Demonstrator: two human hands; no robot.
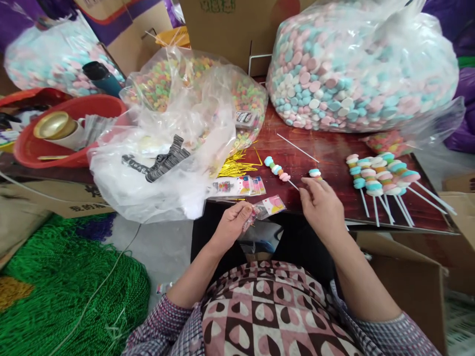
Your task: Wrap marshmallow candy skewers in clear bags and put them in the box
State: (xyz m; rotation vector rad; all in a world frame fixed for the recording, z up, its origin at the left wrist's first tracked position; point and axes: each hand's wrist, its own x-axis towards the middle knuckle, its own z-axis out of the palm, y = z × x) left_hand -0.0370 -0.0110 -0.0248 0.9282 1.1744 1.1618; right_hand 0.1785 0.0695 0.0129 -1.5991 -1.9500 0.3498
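Note:
My left hand (234,217) pinches a small clear plastic bag (272,206) with a pink and yellow printed top, near the table's front edge. My right hand (323,203) is curled over a marshmallow skewer (315,173), closed around it; only its blue and white top pokes out past the fingers. To the left of that hand lies another marshmallow skewer (276,169) with gummy rings between its pieces. Several finished-looking skewers (380,173) lie bunched at the right. Printed bags (237,186) and gold twist ties (239,164) lie beyond my left hand.
A large bag of marshmallows (356,74) stands at the back right, and bags of gummy rings (193,84) at the back left. A bare white stick (297,147) lies mid-table. A red basin (70,158) sits left; an open cardboard box (404,282) is below right.

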